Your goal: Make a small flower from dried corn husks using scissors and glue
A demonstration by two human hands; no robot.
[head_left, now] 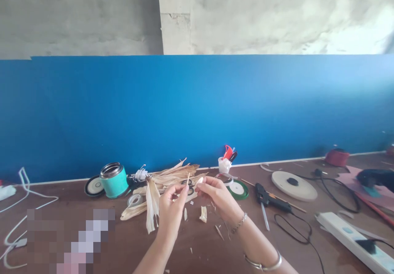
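My left hand (171, 209) is closed in a pinch round dried corn husk (152, 204) strips that hang down from it, with a thin sliver sticking up at the fingertips. My right hand (217, 196), wearing bracelets, pinches a small pale husk piece (200, 180) just right of the left fingertips. Both hands hover over the brown table (123, 245). A pile of dried husks (172, 174) lies behind them.
A teal tin (113, 180) with a lid beside it stands at the left. Green ribbon spool (239, 189), black glue gun (268, 199), white round disc (294, 185), power strip (353, 240), cables, white cup of tools (225, 164) sit right. Husk scraps litter the table. A blue wall panel rises behind.
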